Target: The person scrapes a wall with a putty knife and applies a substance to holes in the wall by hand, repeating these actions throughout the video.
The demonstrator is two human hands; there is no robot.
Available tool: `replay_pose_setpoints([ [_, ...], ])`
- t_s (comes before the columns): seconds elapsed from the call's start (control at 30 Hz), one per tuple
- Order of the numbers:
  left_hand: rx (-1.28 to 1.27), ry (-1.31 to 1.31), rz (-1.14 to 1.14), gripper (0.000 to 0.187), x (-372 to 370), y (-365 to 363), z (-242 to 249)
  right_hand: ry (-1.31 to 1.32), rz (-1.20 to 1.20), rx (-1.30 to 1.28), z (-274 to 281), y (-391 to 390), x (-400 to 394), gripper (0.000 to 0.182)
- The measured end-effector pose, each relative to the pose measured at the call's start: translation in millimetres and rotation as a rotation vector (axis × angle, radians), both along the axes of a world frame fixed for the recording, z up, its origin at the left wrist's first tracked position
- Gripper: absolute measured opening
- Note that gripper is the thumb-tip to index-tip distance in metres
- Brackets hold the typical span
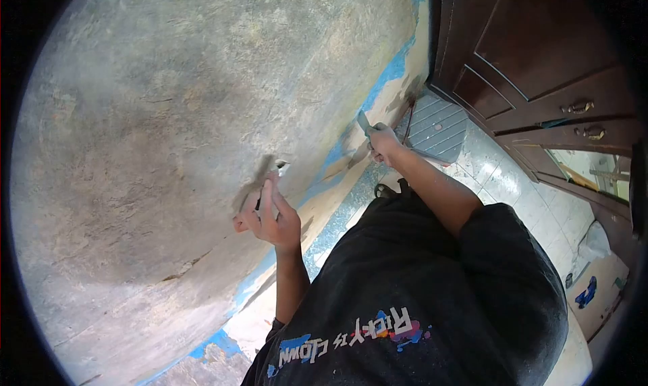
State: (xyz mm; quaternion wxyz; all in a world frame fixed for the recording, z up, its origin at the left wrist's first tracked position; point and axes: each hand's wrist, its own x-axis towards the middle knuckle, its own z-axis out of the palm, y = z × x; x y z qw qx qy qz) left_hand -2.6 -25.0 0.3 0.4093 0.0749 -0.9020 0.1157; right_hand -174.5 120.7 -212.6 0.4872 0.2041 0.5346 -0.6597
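Note:
My right hand (383, 143) is closed round the handle of a scraper (364, 122). Its flat grey blade meets the wall (169, 116) along the edge of a strip of blue paint (388, 72). My left hand (273, 217) is raised in front of the bare, rough grey part of the wall, fingers bent together. A small pale, shiny blade-like piece (280, 166) shows at its fingertips, with a bit of something dark between the fingers. The rest of what this hand holds is hidden.
Brown wooden cabinet doors (540, 55) with metal handles stand on the right. A grey ribbed plastic piece (435, 126) lies on the tiled floor (503, 187) by the wall corner. A pale plastic bag (594, 244) lies farther right.

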Motion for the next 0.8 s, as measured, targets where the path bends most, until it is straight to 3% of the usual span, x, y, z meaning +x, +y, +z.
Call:
replay_pose_setpoints([
  [0.27, -0.002, 0.022, -0.15, 0.022, 8, -28, -4, 0.032, -0.252, -0.02, 7, -4, 23, 0.019],
  [0.57, -0.048, 0.001, -0.148, 0.022, 12, -20, 6, -0.042, -0.249, -0.029, 13, -18, 26, 0.013],
  [0.67, -0.077, -0.027, -0.104, 0.021, 13, -19, 4, -0.167, -0.283, -0.024, -26, -27, 4, 0.015],
  [0.8, -0.123, -0.007, -0.057, 0.021, 7, -17, 5, -0.13, -0.268, -0.068, 2, -19, 17, 0.018],
])
